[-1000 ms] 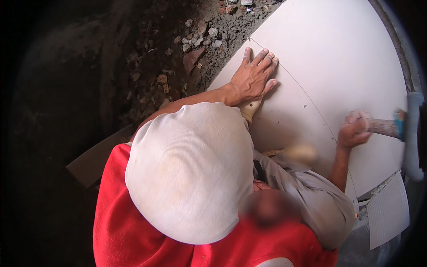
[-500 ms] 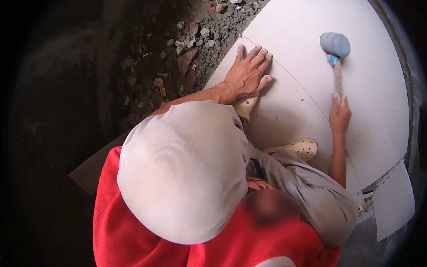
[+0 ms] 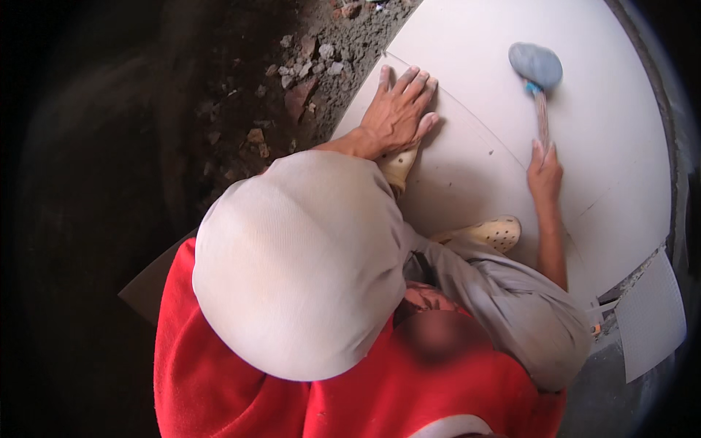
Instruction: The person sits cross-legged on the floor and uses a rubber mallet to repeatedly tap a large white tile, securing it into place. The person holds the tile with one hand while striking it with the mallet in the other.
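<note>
My left hand (image 3: pixel 399 113) lies flat on a large off-white floor tile (image 3: pixel 467 44), fingers spread, close to the tile's left edge. My right hand (image 3: pixel 545 175) is wrapped round the wooden handle of a rubber mallet (image 3: pixel 537 66). The mallet has a grey, rounded head with blue wrapping where the handle joins it. Its head is over the tile, far from my left hand; whether it touches the surface I cannot tell. A thin joint line runs across the tiles between my hands.
Rough wet mortar with stones and rubble (image 3: pixel 314 66) borders the tiles on the left. My cream perforated clogs (image 3: pixel 500 233) stand on the tile near my knees. A white textured sheet (image 3: pixel 650 317) lies at the right, beside a gap with grey mortar.
The mallet and my right hand have shifted a little left and away from me, and the head has tilted. My left hand stays flat on the tile. The whole view has shifted slightly.
</note>
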`<act>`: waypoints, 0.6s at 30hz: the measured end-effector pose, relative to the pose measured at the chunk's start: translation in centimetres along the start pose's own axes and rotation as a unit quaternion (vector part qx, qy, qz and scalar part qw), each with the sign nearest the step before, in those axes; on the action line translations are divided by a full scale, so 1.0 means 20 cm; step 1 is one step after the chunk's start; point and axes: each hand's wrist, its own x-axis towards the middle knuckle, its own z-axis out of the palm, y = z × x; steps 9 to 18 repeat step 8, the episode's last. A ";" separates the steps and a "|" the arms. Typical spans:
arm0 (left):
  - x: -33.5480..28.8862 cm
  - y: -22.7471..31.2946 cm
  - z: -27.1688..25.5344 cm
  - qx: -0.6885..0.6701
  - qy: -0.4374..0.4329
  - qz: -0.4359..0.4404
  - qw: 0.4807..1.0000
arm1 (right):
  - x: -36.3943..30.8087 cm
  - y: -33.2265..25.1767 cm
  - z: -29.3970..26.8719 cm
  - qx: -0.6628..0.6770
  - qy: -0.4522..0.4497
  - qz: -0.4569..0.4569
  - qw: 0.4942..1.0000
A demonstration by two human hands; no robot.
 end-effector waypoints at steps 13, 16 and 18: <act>0.00 0.00 0.04 -0.003 0.014 0.028 1.000 | -0.26 0.18 0.05 -0.033 0.114 0.067 0.991; 0.00 0.00 0.04 -0.003 0.014 0.028 1.000 | -0.26 0.18 0.05 -0.033 0.114 0.067 0.991; 0.00 0.00 0.04 -0.003 0.014 0.028 1.000 | -0.26 0.18 0.05 -0.033 0.114 0.067 0.991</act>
